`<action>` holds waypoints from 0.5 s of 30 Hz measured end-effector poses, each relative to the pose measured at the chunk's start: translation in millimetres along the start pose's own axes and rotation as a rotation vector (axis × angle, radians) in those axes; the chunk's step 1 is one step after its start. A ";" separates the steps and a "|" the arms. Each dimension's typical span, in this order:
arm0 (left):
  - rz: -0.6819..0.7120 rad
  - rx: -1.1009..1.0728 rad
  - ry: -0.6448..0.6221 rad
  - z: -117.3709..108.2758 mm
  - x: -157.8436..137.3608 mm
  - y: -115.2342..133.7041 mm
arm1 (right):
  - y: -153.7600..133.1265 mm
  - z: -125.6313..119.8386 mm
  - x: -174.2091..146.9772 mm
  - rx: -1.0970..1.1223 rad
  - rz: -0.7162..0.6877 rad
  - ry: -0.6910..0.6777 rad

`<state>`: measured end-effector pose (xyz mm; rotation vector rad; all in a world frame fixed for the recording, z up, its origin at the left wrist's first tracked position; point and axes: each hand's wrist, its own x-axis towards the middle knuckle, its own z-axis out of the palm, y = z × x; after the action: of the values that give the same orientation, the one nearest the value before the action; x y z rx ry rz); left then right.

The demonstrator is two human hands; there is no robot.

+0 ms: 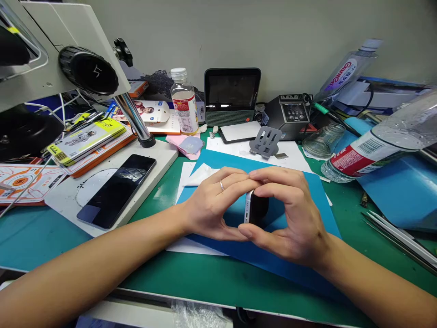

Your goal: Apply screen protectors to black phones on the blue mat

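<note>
Between my two hands a smartphone (251, 208) stands on its long edge, tilted, with its silver frame and charging port facing me and a dark face to the right. My left hand (218, 205), with a ring on one finger, curls round its left side. From the right, my right hand (293, 209) closes round it, thumb at the lower edge and fingers over the top. Under the phone lies a blue mat (218, 159). Behind my left hand rests a crumpled white tissue (201, 175).
Another black phone (118, 191) lies on the microscope base (143, 182) at left. A plastic bottle (184, 102), a screen device (232, 95), a grey phone stand (265, 142) and a black control unit (290, 116) line the back. A large bottle (368, 150) leans at right near several tweezers (403, 237).
</note>
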<state>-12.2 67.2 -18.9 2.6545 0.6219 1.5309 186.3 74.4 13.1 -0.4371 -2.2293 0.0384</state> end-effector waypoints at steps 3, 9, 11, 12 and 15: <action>0.009 0.004 0.007 0.5 0.0 0.0 | 0.7 0.8 -0.2 0.006 -0.011 0.008; 0.028 0.014 0.018 1.4 0.4 1.2 | -0.3 2.2 -1.2 0.042 0.015 0.001; 0.038 0.019 0.019 1.6 0.3 1.2 | -1.0 2.4 -0.8 0.057 0.022 -0.006; 0.041 0.021 0.019 1.6 0.1 1.2 | -1.3 2.4 -0.4 0.065 0.024 -0.009; 0.036 0.019 0.014 1.5 -0.3 0.6 | -2.2 2.0 0.6 0.075 0.024 -0.020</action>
<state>-10.8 66.8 -19.8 2.6852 0.5956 1.5616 183.7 72.8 12.7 -0.4243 -2.2337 0.1398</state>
